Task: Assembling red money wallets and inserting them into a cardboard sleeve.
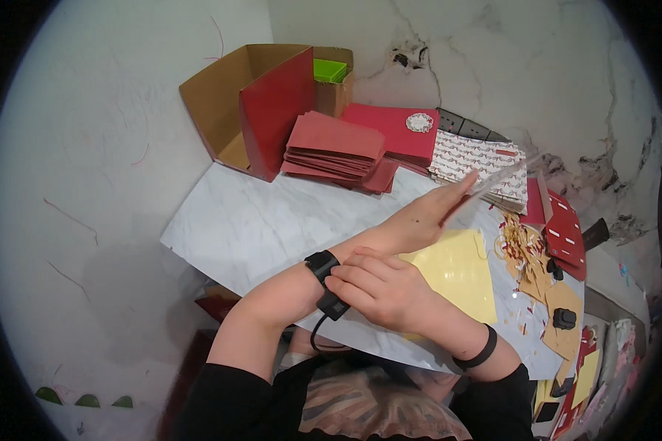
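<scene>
My left arm reaches across the table toward the right. A thin, partly see-through sheet (497, 178) is held by my left hand (423, 215), seen nearly edge-on; what kind of sheet it is I cannot tell. Round the left wrist sits a black wrist strap (321, 266) with a small box and a cable. My right hand (386, 289) is bent over this strap, its fingers pressed on the box and the wrist. A black band (484, 348) circles my right wrist. Under both hands lies a yellow sheet (456, 268) on the white marbled table (235, 213).
At the back stand an open red-and-brown box (278, 110), a stack of dark red envelopes (335, 151), red folders (390, 132) and patterned white cards (467, 158). Scraps (521, 246), brown card pieces (563, 301) and a black clip-like object (564, 318) lie at the right edge.
</scene>
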{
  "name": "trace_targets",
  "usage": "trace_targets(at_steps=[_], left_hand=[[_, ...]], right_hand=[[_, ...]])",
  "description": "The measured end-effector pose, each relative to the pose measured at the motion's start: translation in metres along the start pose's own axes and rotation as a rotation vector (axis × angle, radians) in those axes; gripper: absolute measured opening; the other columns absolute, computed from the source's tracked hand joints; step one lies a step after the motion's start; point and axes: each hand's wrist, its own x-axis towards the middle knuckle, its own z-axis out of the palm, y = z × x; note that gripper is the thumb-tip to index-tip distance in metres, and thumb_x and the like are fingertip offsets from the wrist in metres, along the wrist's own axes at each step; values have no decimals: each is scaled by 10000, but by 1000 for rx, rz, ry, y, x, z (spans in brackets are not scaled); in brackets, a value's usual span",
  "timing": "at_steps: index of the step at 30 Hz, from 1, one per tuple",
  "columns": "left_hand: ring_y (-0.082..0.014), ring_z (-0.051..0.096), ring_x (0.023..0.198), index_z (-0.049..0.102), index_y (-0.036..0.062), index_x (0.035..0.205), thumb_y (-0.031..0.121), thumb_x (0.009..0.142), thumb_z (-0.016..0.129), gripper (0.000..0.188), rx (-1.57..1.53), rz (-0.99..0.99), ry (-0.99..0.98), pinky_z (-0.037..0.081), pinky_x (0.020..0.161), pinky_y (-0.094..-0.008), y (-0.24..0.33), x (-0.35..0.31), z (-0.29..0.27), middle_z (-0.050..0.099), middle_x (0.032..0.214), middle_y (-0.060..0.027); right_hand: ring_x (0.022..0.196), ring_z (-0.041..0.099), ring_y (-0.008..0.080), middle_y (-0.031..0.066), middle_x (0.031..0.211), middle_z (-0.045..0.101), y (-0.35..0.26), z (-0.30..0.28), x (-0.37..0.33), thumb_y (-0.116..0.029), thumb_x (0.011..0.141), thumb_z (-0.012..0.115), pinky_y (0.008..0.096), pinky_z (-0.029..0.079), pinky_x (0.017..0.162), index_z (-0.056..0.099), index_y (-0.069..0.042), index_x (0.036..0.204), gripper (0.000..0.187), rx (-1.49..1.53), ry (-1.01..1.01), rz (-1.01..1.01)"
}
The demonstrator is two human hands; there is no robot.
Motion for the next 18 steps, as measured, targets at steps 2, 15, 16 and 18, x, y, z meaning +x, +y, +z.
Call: trace_targets(at_steps=[2,15,16,18], left_hand=[[-383,483,1322,247,68,1548,37,968,539,650,163,75,-136,441,1052,-377,6,7,5,449,1464,-239],[-233,646,1026,508,-55,1327,389,1034,494,532,-54,-495,439,478,885,-329,-21,22,-5,669,1130,-173],[-229,643,1053,512,-60,1318,372,1036,498,516,-216,-472,393,483,907,-336,-15,28,-15,659,1171,-148],[-236,637,1096,527,-37,1309,331,1043,497,455,-585,-422,416,491,950,-370,13,36,-42,641,1230,-106]], right_hand=[[1048,641,244,64,1089,658,-4,-6,1,-152,767,642,385,507,984,669,-74,1086,329,-5,-17,-1],[1025,656,245,81,1113,671,0,-26,1,-69,763,663,378,530,965,678,-65,1059,296,28,68,-13],[1021,660,250,93,1119,671,8,-27,-5,-12,763,657,367,549,926,676,-55,1069,310,105,155,84],[1023,664,245,100,1144,669,11,-28,-29,36,782,627,359,560,884,678,-48,1091,325,265,235,394]])
